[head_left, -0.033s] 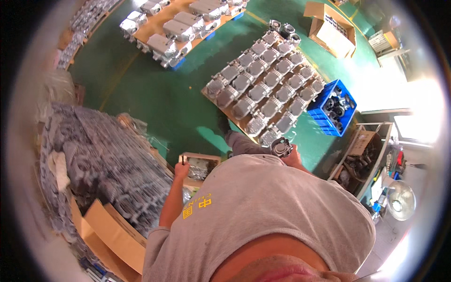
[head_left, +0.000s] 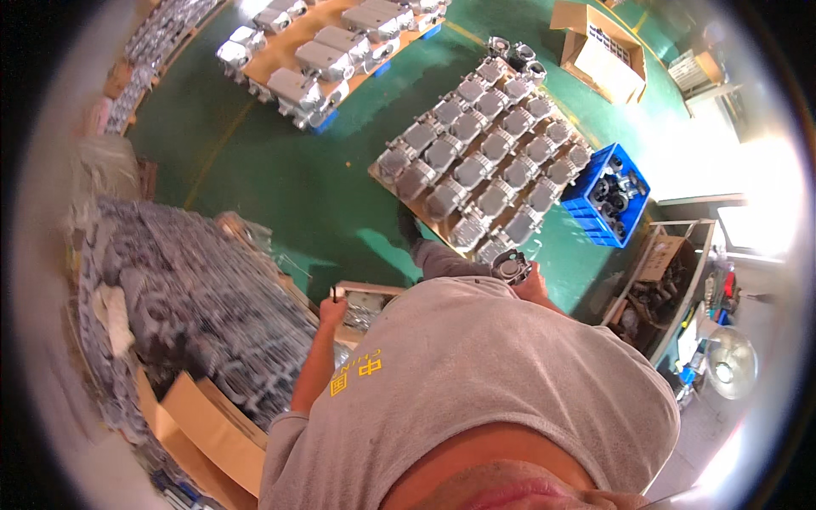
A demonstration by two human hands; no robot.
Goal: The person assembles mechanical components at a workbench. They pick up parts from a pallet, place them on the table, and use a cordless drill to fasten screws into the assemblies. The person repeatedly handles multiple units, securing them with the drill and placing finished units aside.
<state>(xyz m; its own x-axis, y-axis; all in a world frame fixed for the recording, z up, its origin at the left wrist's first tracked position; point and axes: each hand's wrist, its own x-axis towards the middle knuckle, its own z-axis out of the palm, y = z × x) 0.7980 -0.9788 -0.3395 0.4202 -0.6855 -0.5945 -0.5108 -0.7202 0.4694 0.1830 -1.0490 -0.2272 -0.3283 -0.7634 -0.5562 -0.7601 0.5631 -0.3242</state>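
Note:
My right hand (head_left: 534,286) is closed around a round dark-and-silver metal part (head_left: 512,267), held beside my hip. Its fingers are partly hidden by the part and my shirt. My left hand (head_left: 332,310) is closed in a fist, with the end of a thin dark rod (head_left: 334,293) sticking up out of it; what the rod belongs to cannot be told. Just right of that fist lies a small open box (head_left: 374,290) with shiny small pieces in it, partly covered by my body. In front of me, rows of silver metal housings (head_left: 470,170) stand on a pallet.
A blue crate (head_left: 606,194) of dark round parts touches the pallet's right side. Stacked grey castings (head_left: 204,289) and an open cardboard box (head_left: 212,433) lie at left. More housings (head_left: 327,55) sit on a far pallet. A shelf frame (head_left: 671,289) and a fan-like round thing (head_left: 731,363) stand right.
The view has shifted slightly, and my body now covers more of the small box at left. Both hands keep their hold.

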